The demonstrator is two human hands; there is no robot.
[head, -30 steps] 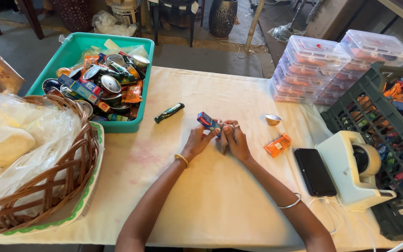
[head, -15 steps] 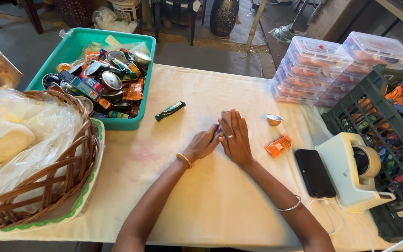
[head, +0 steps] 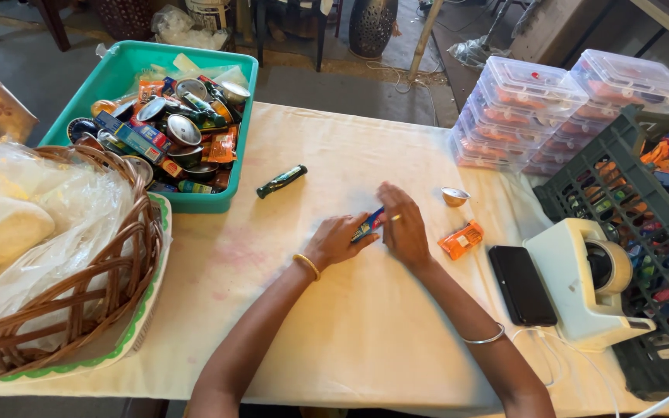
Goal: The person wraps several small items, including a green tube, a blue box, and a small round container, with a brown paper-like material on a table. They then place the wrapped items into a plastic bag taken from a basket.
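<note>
A cream cloth covers the counter (head: pixel 365 333), which stands on a grey floor with chair legs and a dark vase behind it. Taking the small blue packet (head: pixel 368 225) at the middle as the landmark: far to its left sits a wicker basket (head: pixel 79 310) of plastic-wrapped goods, and up-left of it a teal tub (head: pixel 226 197) of tins and sachets. A dark green tube (head: pixel 281 180) lies just up-left of the packet.

The left hand (head: pixel 337 241) pinches the packet's lower end with curled fingers; the right hand (head: pixel 403 226) lies flat and spread, its fingertips pressing the packet's upper end to the cloth. The step looks like flattening or folding the packet; the next move would call for a steady press without letting it slide.

Right of the packet lie a small foil cup (head: pixel 454 197), an orange sachet (head: pixel 461 240), a black phone (head: pixel 522 284) and a tape dispenser (head: pixel 590 279).

A second ago both hands held the packet raised between them; now it is down on the cloth.
</note>
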